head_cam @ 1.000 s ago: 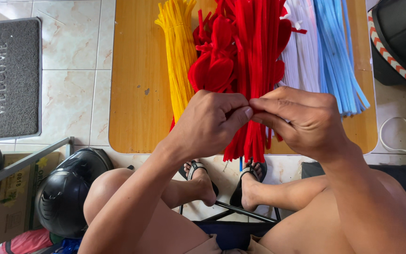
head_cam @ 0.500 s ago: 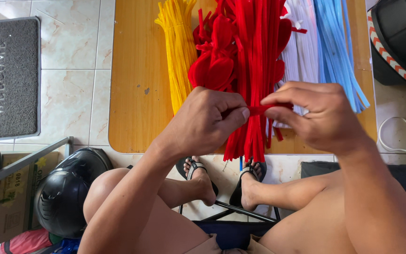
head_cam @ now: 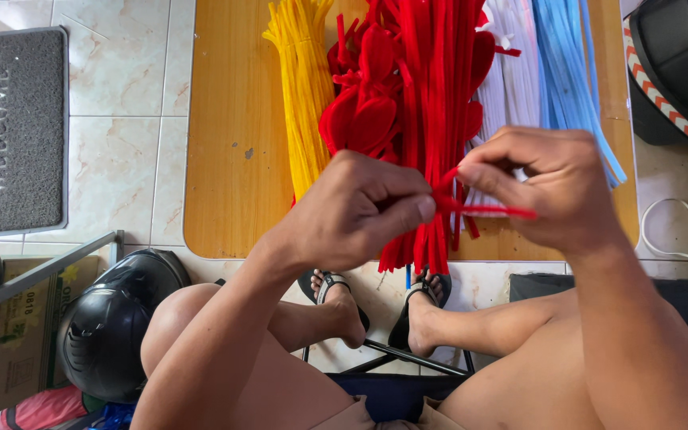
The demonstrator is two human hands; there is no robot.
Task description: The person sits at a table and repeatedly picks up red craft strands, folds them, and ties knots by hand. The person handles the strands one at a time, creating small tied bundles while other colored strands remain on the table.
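A red pipe cleaner is pinched at both ends above the wooden table: left hand closed at nine o'clock, right hand closed at three. Red stems lie at twelve, yellow stems at eleven.

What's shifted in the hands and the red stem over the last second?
The right hand has drawn away to the right of the left hand, pulling the red pipe cleaner out between them; before, the fingertips met. Both hands still pinch it. The yellow bundle, red pile and wooden table are unchanged.
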